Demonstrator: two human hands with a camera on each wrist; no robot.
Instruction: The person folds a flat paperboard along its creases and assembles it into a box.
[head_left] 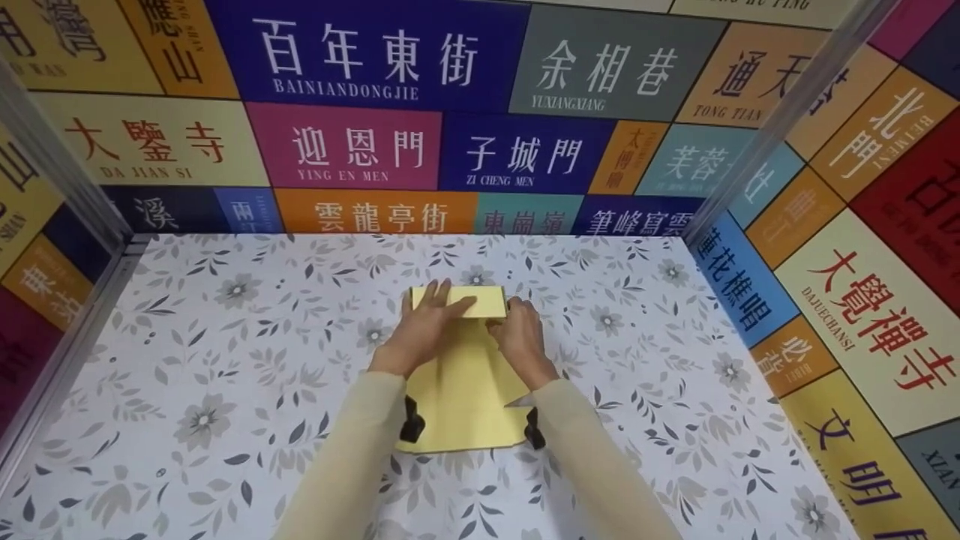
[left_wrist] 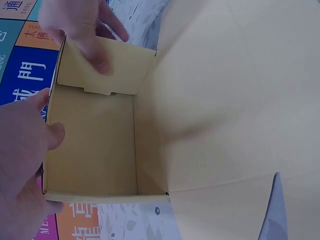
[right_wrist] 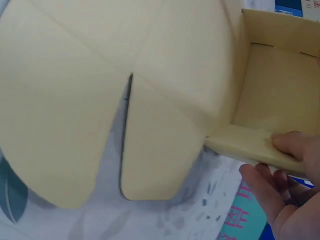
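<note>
Yellow cardboard box, partly folded, mid-surface, nearer the far edge. Left hand fingers laid straight on its raised far flap; right hand pinches the right wall.

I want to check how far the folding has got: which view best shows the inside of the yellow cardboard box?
The left wrist view: the box lies open with its inner walls visible. The right wrist view shows one corner; the head view has hands covering it.

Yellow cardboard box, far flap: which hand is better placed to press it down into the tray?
Left, probably. The left hand already has straight fingers lying on the far flap of the yellow cardboard box. The right hand grips the side wall, steadying it.
</note>
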